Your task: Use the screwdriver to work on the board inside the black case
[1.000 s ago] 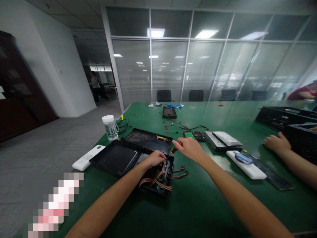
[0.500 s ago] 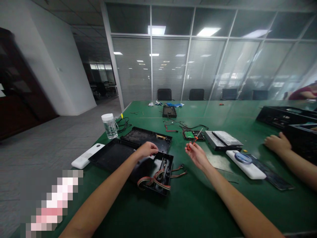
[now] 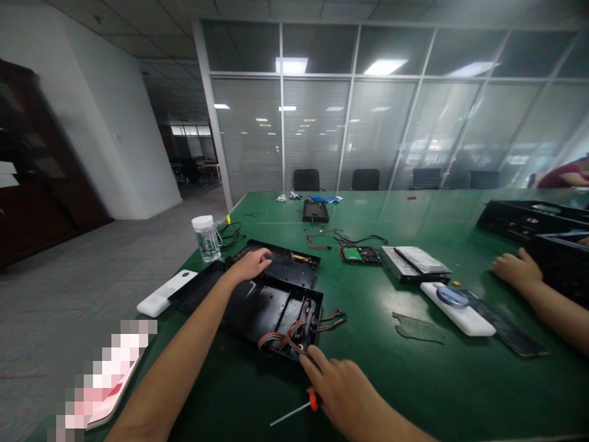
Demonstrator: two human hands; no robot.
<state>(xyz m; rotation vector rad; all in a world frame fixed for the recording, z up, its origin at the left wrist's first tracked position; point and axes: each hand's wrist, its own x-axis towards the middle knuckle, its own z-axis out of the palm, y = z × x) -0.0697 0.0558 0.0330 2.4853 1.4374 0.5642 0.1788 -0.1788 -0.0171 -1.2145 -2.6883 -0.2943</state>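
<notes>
My left hand (image 3: pixel 251 265) hovers over the black metal panel (image 3: pixel 285 265), near the far side of the open black case (image 3: pixel 267 307). Its thumb and fingers are bent and slightly apart, with nothing visible between them. In my right hand (image 3: pixel 343 383) is a screwdriver (image 3: pixel 313 402) with an orange handle, its shaft pointing left over the table. The index finger and thumb of that hand reach the case's near right corner, beside the ribbon of striped wires (image 3: pixel 288 334). Most of the screwdriver's handle is hidden by the palm.
Left are a water bottle (image 3: pixel 207 238), a white slab-shaped device (image 3: pixel 166 293) and a pixelated phone-like object (image 3: pixel 108 399). Right lie a green circuit board unit (image 3: pixel 360 254), a silver drive box (image 3: pixel 414 264), another white device (image 3: pixel 455 312) and a person's hand (image 3: pixel 518 270) by a black case (image 3: pixel 529 221).
My left hand has moved left and away from the case's rim. My right hand has come down and left to the case's near corner, and the screwdriver now points left instead of up.
</notes>
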